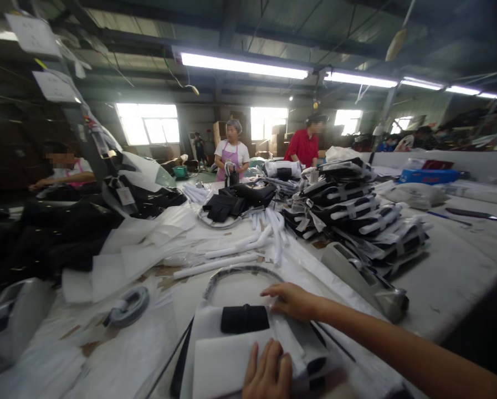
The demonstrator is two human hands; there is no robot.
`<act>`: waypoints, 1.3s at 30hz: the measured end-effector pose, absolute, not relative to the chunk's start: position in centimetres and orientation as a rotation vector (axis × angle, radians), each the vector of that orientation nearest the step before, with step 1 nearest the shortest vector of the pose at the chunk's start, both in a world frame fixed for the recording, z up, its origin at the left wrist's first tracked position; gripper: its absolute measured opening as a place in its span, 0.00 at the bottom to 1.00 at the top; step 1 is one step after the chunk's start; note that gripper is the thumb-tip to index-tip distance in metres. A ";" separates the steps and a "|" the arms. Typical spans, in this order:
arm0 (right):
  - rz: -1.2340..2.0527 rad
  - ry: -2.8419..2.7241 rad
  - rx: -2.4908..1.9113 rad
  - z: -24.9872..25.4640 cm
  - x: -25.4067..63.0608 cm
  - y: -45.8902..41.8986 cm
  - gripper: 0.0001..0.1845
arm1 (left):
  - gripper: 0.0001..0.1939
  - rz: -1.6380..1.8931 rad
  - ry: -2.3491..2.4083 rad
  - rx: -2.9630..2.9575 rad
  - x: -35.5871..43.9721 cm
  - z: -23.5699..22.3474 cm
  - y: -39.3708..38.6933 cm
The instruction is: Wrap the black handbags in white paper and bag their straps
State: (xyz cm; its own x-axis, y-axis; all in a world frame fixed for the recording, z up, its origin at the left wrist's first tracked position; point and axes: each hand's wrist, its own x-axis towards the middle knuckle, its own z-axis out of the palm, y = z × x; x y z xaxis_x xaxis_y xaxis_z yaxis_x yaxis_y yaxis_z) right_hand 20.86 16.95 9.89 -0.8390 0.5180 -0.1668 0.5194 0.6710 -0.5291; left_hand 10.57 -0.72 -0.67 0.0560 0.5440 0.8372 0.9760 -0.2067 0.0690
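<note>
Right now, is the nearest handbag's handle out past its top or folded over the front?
Out past the top: the handle arches beyond the handbag, clear of the black strap. Standing or lying, I can't tell.

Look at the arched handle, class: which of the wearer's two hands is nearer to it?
Right. The right hand is close by the right end of the arched handle; the left hand is farther off, on the white sheet near the picture's bottom edge.
</note>
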 end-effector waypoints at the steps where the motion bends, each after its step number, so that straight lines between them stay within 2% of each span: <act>1: -0.898 2.946 0.916 10.2 21.6 15.5 0.24 | 0.07 -1.057 -1.517 -1.841 10.5 -0.2 -0.9; 5: -0.853 3.111 0.757 9.9 25.0 9.3 0.25 | 0.20 -0.935 -1.452 -2.053 9.8 2.3 -2.0; 9: -0.693 3.104 0.678 7.7 26.7 6.5 0.44 | 0.22 -0.568 -1.319 -2.211 7.7 4.7 -3.6; 10: -0.649 3.095 0.664 7.2 26.7 6.4 0.47 | 0.21 -0.510 -1.271 -2.215 6.8 5.1 -4.2; 13: -0.534 3.085 0.610 6.7 26.4 6.9 0.42 | 0.22 -0.343 -1.209 -2.150 3.3 6.6 -6.3; 18: -0.433 3.153 0.544 6.7 26.3 7.2 0.42 | 0.24 -0.189 -1.203 -2.037 -2.2 8.9 -8.5; 21: -0.421 3.200 0.482 6.3 26.4 7.4 0.39 | 0.22 -0.199 -1.198 -2.111 -3.6 7.9 -8.2; 25: -0.304 3.292 0.453 5.6 26.2 7.8 0.39 | 0.24 -0.383 -1.232 -2.024 -3.9 4.3 -7.5; 29: 0.126 3.461 0.462 5.3 26.6 6.4 0.36 | 0.26 -0.418 -1.282 -1.972 -3.6 3.0 -7.4; 33: 0.639 3.668 0.366 4.7 26.9 2.9 0.23 | 0.30 -0.375 -1.334 -2.001 -3.3 4.1 -7.5; 35: 0.676 3.719 0.252 4.3 26.2 1.7 0.20 | 0.29 -0.358 -1.323 -2.006 -3.2 4.3 -7.6; 39: 0.541 3.734 0.343 4.2 23.7 2.0 0.20 | 0.26 -0.296 -1.245 -2.006 -3.4 3.1 -7.8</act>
State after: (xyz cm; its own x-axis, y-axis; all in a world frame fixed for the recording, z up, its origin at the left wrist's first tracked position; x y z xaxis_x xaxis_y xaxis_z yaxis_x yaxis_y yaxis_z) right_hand 23.72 1.99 4.16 -0.7830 0.0744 0.6176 0.2468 0.9485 0.1985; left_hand -3.42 -7.82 3.11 0.5018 0.6743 0.5418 0.8459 -0.2517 -0.4702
